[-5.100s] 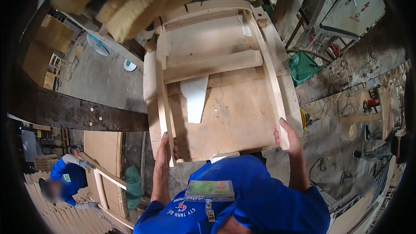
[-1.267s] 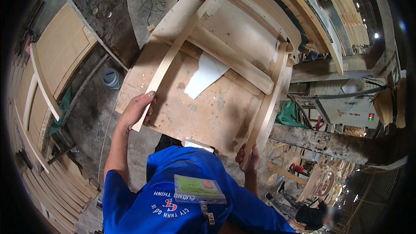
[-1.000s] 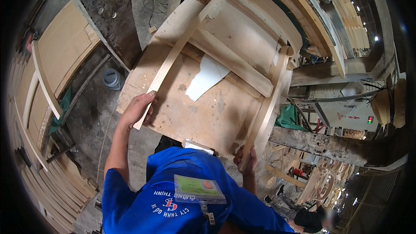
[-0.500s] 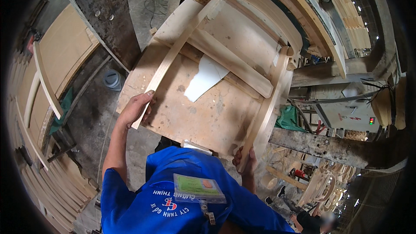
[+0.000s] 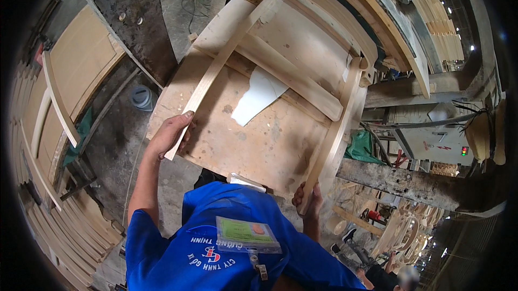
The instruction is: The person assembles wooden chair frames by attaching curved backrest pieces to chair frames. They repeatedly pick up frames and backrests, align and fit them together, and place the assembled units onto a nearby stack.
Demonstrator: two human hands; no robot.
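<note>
A pale wooden frame (image 5: 213,72) with two long side rails and a crossbar (image 5: 288,75) lies over a light board-topped table (image 5: 216,145). My left hand (image 5: 170,135) is closed round the near end of its left rail, thumb on top. Lower right, my right hand (image 5: 307,200) grips the near end of the right rail (image 5: 327,145); part of those fingers is hidden behind the wood. The frame's far end meets a curved stack of wooden strips (image 5: 340,13). Under the crossbar a torn white sheet (image 5: 256,99) lies on the board.
Left stands a panel-topped bench (image 5: 86,48) with curved wooden strips (image 5: 59,102). A white bucket (image 5: 143,98) is on the floor beside it. An electrical cabinet (image 5: 431,134) and a dark beam (image 5: 399,180) stand right. Another person (image 5: 386,277) is at the lower right.
Both hands keep their hold on the rails, and the frame stays in place. The view has shifted very slightly; the other person at the lower right has moved a little.
</note>
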